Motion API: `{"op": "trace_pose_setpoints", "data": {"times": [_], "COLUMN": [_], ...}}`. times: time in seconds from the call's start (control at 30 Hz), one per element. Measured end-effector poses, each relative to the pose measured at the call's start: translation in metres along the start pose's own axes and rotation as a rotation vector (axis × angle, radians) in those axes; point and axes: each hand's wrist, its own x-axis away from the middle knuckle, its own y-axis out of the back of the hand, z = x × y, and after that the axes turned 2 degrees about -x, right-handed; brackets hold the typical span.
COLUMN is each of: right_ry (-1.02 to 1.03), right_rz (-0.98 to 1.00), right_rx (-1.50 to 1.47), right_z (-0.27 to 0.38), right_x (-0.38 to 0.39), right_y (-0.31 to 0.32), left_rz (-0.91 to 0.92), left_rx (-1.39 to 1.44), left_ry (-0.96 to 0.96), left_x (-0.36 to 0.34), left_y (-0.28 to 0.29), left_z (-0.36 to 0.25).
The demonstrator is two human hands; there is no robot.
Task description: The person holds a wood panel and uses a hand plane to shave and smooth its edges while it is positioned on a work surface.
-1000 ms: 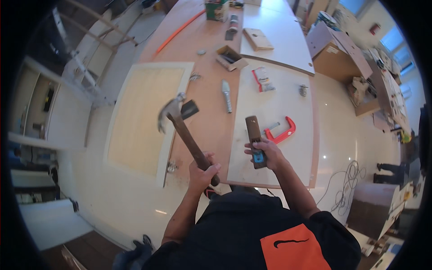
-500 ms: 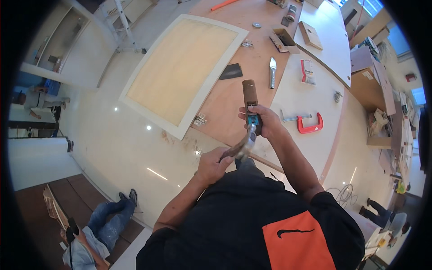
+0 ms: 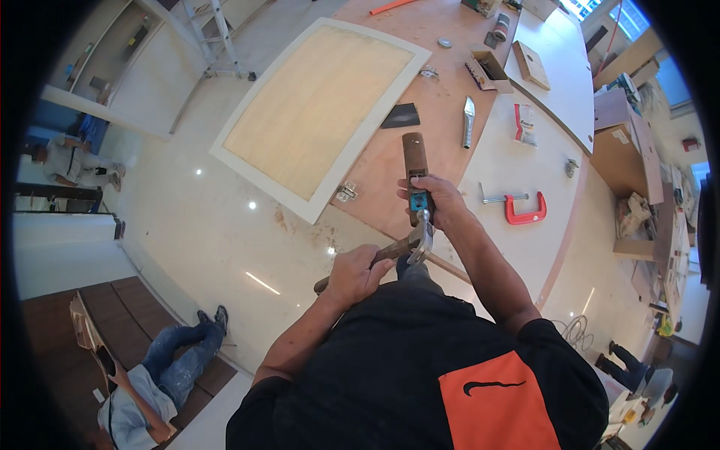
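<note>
My left hand (image 3: 355,274) is closed around the wooden handle of a claw hammer (image 3: 422,238). The hammer's metal head is at the near end of a wooden hand plane (image 3: 415,154), by its blue part; whether they touch I cannot tell. My right hand (image 3: 440,201) grips the plane, fingers wrapped round its body, which points away from me. The plane is held in front of the table's near edge. Right of it lies a red C-clamp (image 3: 526,217), and farther off a silver utility knife (image 3: 469,121).
A white-framed pale panel (image 3: 322,112) lies on the table's left part, near a hinge (image 3: 346,192) and a black sheet (image 3: 401,115). Behind are a plastic packet (image 3: 525,124) and an open carton (image 3: 487,71). Someone sits at lower left (image 3: 142,397); a stepladder (image 3: 221,37) stands beyond.
The hammer head, blurred before, is now sharp and a little higher and farther right, closer against the plane's near end. The table's things have shifted slightly right in the view. Both grips are the same.
</note>
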Motion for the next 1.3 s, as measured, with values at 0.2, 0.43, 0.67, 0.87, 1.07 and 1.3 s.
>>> {"op": "trace_pose_setpoints", "data": {"times": [0.2, 0.43, 0.67, 0.87, 1.07, 1.3], "right_ry": [0.019, 0.064, 0.013, 0.077, 0.141, 0.238], "right_rz": [0.024, 0.032, 0.089, -0.022, -0.033, -0.003], "right_rx": [0.009, 0.039, 0.152, 0.107, 0.153, 0.359], "right_z": [-0.008, -0.007, -0.008, -0.001, 0.011, 0.012], "right_x": [-0.004, 0.008, 0.018, 0.037, 0.061, 0.077], "right_y": [0.007, 0.015, 0.036, 0.081, 0.103, 0.094], "left_rz": [-0.008, -0.015, 0.054, 0.026, -0.015, -0.251], "left_rx": [-0.007, 0.035, -0.127, 0.016, 0.000, 0.021], "left_ry": [-0.025, 0.026, 0.063, 0.185, 0.491, 0.102], "left_x": [0.008, 0.009, -0.002, -0.018, -0.075, -0.165], "left_y": [-0.003, -0.005, -0.016, -0.052, -0.099, -0.126], "left_z": [0.007, 0.003, 0.015, 0.026, 0.057, 0.038]}}
